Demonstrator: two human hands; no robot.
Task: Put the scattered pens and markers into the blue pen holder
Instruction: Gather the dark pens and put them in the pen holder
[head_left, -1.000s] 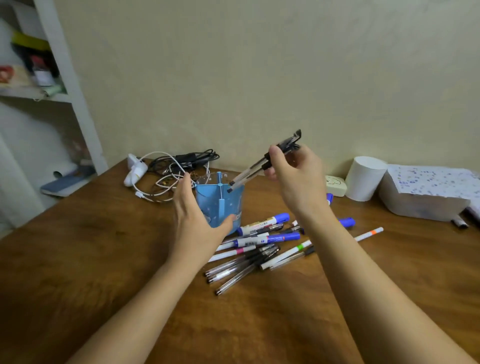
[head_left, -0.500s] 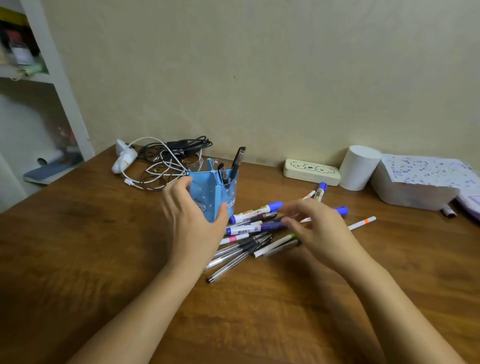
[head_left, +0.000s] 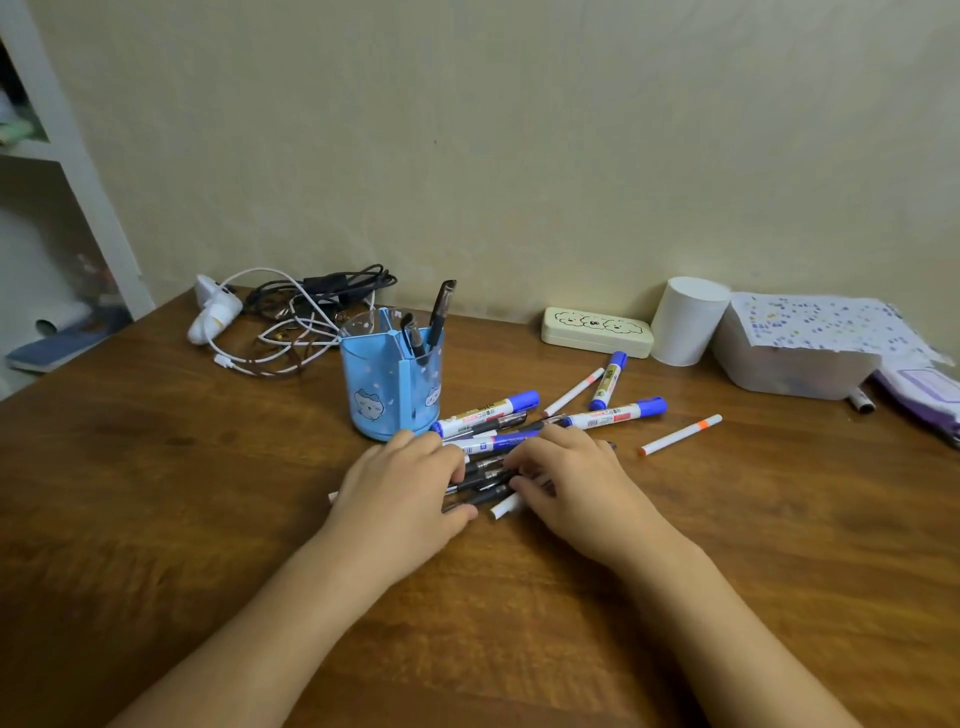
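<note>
At the far left a white shelf unit (head_left: 78, 171) stood against the wall, and beside it on the wooden table (head_left: 156, 493) lay a tangle of white and black cables (head_left: 291, 322) with a white charger plug (head_left: 213, 312). Just to the right stood the blue pen holder (head_left: 387, 384), upright, with dark pens (head_left: 431, 322) leaning in its right-hand compartment. The left hand (head_left: 400, 488) lay palm down just in front of the holder, fingers loosely curled over the near end of a cluster of black gel pens (head_left: 488, 475); whether it actually gripped any could not be told. The right hand (head_left: 576, 483) faced it from the other side of the same cluster, fingers bent onto the pens, its grip likewise unclear. Behind the hands lay blue-capped whiteboard markers (head_left: 488, 413), one touching the holder's base, with two more (head_left: 615, 410) further right. A thin white marker with an orange band (head_left: 680, 434) lay apart from the pile. Along the wall stood a cream case with cartoon faces (head_left: 595, 330), a white cup (head_left: 685, 322) and a white tub covered by dotted paper (head_left: 810, 338).
</note>
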